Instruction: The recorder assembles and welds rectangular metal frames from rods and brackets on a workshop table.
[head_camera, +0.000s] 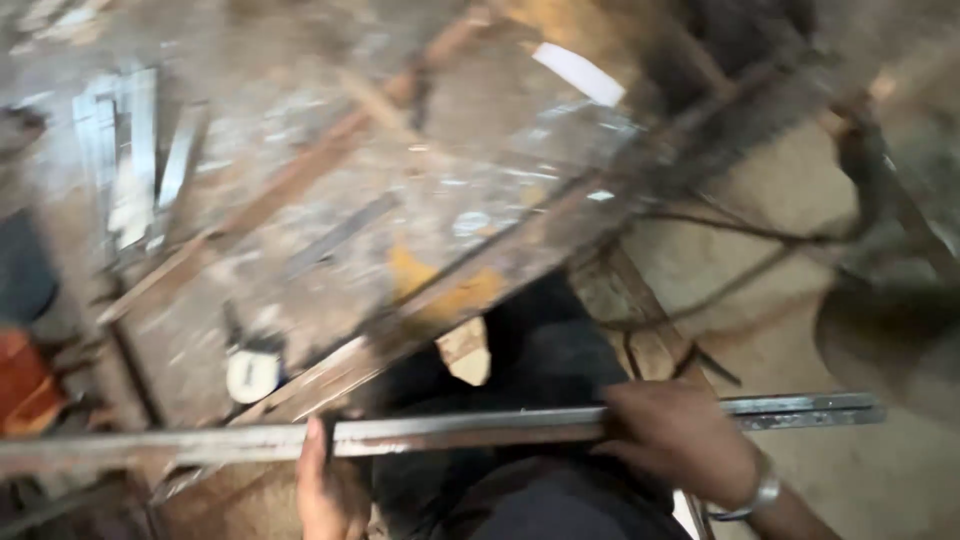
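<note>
I'm holding a long metal bar (450, 432) flat across my lap, just off the near edge of the counter (420, 180). My right hand (675, 435) is closing over the top of it, my left hand (325, 485) is gripping it from below. The picture is blurry. Metal strips (130, 160) are lying on the counter's far left.

The long grey steel bar (450, 432) looks dull and scuffed, shiny only at its edge. The worn, paint-stained metal surface (400, 200) is rough, and the concrete floor (800, 200) matt and dusty.
</note>
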